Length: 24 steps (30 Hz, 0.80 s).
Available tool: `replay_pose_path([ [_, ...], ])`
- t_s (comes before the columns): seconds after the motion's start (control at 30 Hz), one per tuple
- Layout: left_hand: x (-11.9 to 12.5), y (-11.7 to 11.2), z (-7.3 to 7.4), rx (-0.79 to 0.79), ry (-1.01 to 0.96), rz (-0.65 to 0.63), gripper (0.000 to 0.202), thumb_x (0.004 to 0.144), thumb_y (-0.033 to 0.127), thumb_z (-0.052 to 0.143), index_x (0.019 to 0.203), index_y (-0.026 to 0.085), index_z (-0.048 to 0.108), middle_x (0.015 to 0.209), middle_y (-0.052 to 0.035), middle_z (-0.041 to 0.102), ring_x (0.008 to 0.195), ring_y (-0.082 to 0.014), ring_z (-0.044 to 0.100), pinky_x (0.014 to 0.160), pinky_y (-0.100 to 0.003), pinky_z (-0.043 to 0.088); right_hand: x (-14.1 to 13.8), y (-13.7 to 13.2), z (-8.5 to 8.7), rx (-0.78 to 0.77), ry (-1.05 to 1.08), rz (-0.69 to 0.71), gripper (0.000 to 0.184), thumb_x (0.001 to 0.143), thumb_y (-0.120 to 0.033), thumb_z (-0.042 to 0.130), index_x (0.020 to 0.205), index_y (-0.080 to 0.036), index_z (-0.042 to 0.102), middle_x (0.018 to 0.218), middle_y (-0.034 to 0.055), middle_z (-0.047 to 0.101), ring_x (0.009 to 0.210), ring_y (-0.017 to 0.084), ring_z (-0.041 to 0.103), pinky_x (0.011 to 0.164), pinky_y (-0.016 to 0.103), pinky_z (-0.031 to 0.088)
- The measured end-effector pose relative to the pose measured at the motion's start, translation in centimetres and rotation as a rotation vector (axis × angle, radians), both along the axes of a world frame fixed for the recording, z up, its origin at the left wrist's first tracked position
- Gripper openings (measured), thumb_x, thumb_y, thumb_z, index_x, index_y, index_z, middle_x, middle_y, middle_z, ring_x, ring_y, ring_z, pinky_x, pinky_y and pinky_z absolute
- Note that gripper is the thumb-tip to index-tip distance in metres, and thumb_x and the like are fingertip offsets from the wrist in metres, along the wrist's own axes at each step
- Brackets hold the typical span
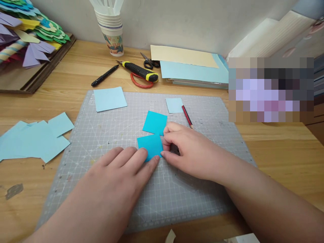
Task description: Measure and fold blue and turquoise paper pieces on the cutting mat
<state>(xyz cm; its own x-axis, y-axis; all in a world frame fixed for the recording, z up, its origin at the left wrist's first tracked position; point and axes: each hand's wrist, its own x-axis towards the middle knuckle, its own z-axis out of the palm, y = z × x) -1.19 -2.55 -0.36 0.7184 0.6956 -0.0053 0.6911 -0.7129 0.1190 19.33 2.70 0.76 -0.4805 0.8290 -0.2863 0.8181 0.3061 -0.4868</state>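
Observation:
Two bright blue paper squares lie on the grey cutting mat (101,128). The nearer blue paper square (151,144) is under the fingertips of my left hand (118,179), whose thumb presses its lower right corner. My right hand (187,145) has its thumb and fingers closed at the right edge of this same square; its fingertips partly hide that edge. Just beyond lies the farther blue paper square (155,122), its right corner beside my right knuckles. A red and black pencil (187,116) rests past my right hand, touching a small pale blue paper square (173,105).
Pale blue sheets (110,99) lie on the mat's far left, with cut pieces (32,140) beyond its left edge. Behind the mat are a black pen (105,76), a utility knife (139,71), scissors (150,63), a paper stack (192,69) and stacked paper cups (112,37).

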Motion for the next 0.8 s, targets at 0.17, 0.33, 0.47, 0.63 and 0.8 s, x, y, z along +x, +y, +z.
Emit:
replay_pose_path([
  [0.17, -0.6, -0.4, 0.6, 0.031, 0.032, 0.044, 0.049, 0.068, 0.009, 0.043, 0.109, 0.028, 0.062, 0.109, -0.0064, 0.061, 0.096, -0.0287, 0.053, 0.079, -0.047, 0.042, 0.1, 0.0, 0.1, 0.007, 0.014, 0.006, 0.012, 0.082, -0.017, 0.053, 0.069, -0.018, 0.053, 0.089, 0.0025, 0.052, 0.074, 0.014, 0.048, 0.063, 0.029, 0.036],
  [0.33, -1.1, -0.5, 1.0, 0.111, 0.022, 0.06, 0.031, 0.071, 0.009, 0.044, 0.088, 0.024, 0.065, 0.104, -0.008, 0.063, 0.098, -0.0298, 0.052, 0.085, -0.049, 0.039, 0.0, 0.0, 0.0, 0.001, 0.006, 0.01, 0.013, 0.081, -0.016, 0.053, 0.069, -0.018, 0.054, 0.088, 0.0024, 0.052, 0.072, 0.013, 0.048, 0.062, 0.028, 0.036],
  [0.47, -0.8, -0.4, 1.2, 0.103, -0.012, 0.084, 0.025, 0.073, 0.009, 0.045, 0.081, 0.022, 0.064, 0.095, -0.0072, 0.063, 0.089, -0.0278, 0.054, 0.08, -0.047, 0.041, -0.1, -0.1, -0.1, 0.016, 0.007, 0.017, 0.014, 0.081, -0.016, 0.051, 0.068, -0.018, 0.053, 0.087, 0.0018, 0.052, 0.071, 0.013, 0.048, 0.061, 0.028, 0.036],
  [0.63, -0.3, -0.5, 0.9, -0.027, -0.026, 0.051, 0.046, 0.067, 0.008, 0.045, 0.106, 0.024, 0.063, 0.096, -0.0061, 0.062, 0.086, -0.028, 0.054, 0.076, -0.049, 0.043, 0.1, 0.0, 0.0, 0.014, 0.007, 0.017, 0.014, 0.081, -0.017, 0.052, 0.067, -0.018, 0.054, 0.088, 0.0019, 0.054, 0.072, 0.013, 0.049, 0.061, 0.028, 0.036],
  [0.8, -0.4, -0.6, 0.4, -0.074, -0.019, 0.059, 0.054, 0.067, 0.008, 0.046, 0.116, 0.025, 0.059, 0.096, -0.0053, 0.062, 0.086, -0.0274, 0.054, 0.078, -0.049, 0.043, -0.6, -1.8, 1.3, 0.123, 0.009, -0.076, 0.014, 0.087, -0.02, 0.05, 0.074, -0.019, 0.056, 0.082, 0.0022, 0.06, 0.068, 0.014, 0.055, 0.058, 0.03, 0.036],
])
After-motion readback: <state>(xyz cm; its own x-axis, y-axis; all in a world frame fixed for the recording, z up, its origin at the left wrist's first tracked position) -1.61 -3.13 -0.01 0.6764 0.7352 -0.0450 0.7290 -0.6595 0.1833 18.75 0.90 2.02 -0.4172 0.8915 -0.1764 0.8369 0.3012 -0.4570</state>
